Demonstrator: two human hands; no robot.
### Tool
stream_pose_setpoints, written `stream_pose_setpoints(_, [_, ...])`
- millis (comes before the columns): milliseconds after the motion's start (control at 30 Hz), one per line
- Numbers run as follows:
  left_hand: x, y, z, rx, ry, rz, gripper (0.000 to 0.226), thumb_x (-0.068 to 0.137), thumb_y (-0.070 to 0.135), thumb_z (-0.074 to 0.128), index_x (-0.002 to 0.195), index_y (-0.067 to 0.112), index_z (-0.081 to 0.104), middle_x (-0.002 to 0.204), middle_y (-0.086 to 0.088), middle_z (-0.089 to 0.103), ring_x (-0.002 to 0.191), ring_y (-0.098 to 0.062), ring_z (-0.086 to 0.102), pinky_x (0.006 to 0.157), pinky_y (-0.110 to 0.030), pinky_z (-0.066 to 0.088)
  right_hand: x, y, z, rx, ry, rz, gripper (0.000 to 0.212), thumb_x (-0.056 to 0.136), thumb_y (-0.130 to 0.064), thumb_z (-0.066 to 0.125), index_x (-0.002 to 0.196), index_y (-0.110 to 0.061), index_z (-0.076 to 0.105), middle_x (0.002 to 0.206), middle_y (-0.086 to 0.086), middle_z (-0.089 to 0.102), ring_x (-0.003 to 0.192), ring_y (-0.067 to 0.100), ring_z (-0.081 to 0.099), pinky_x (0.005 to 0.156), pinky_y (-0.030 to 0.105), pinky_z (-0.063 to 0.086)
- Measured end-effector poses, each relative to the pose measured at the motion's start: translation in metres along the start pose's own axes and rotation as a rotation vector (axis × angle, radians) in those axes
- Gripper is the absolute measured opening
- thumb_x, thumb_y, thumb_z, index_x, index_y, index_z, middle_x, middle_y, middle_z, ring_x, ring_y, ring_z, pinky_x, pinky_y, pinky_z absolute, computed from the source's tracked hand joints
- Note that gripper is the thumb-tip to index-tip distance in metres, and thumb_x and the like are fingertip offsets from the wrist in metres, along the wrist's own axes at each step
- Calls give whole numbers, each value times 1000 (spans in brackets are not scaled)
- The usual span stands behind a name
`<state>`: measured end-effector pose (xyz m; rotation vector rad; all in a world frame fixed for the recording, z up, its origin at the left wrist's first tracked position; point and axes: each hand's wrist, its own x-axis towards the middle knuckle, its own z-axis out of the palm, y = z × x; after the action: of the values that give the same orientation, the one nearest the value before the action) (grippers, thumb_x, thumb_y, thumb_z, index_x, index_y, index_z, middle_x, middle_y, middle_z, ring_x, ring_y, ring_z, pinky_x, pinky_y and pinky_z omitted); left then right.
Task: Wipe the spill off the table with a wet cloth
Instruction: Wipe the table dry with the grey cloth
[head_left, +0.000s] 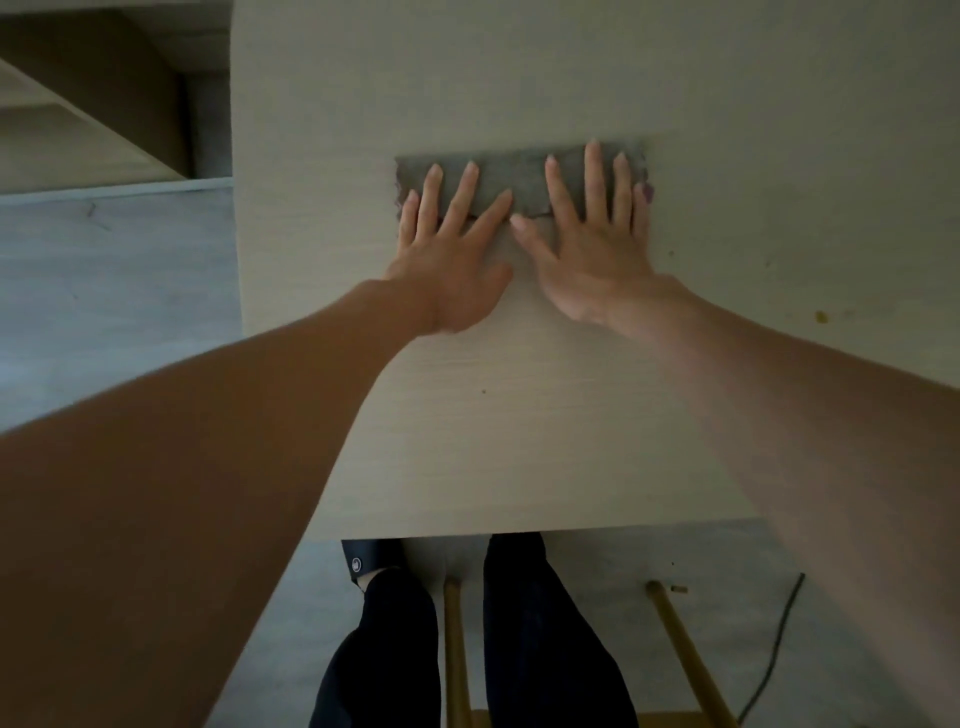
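A grey cloth, folded into a long strip, lies flat on the pale wooden table. My left hand presses on its left half with straight, spread fingers. My right hand presses on its right half the same way. Purple traces of spill show at the cloth's right end, and a fainter one at its left end. A small yellow spot and a few tiny specks mark the table to the right.
The table's left edge runs down past a pale shelf unit over a grey floor. Below the near edge stand my dark-trousered legs, wooden chair legs and a dark cable on the floor.
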<state>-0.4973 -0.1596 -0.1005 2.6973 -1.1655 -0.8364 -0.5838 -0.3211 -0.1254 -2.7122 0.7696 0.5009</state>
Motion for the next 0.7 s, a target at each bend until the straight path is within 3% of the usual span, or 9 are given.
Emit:
stream_pose_setpoints(233, [-65,9,29,-24,11,50,78,98,54,43,164,32,8,173,-3,-11,156,-34,-18,127,-51,-7,-82,2,26,13,32,-47,82,96,-76,6,165,-32,10,173,9,-8,158,36,-9,124,48,-13])
stream_pose_setpoints(367, [-112,13,56,13,-10,59,81,98,60,29,164,32,-9,173,-1,-11,156,-32,-21,127,-50,-9,-136,7,47,-35,28,-83,78,102,-72,14,166,-29,11,173,13,-8,158,38,-9,126,50,-13])
stream_pose_setpoints(533, [-120,26,65,-1,-26,-24,74,99,65,18,163,36,-3,172,1,-14,156,-31,-23,127,-52,-5,-155,13,48,-58,18,-117,76,102,-70,20,165,-27,21,173,15,0,158,40,-2,127,54,-1])
stream_pose_setpoints(700, [-100,32,57,-72,-38,-61,77,92,67,22,162,43,-1,171,4,-22,154,-31,-28,126,-56,-7,-119,15,35,-75,-3,-91,78,100,-75,9,165,-33,4,172,8,-17,157,34,-15,127,53,-6])
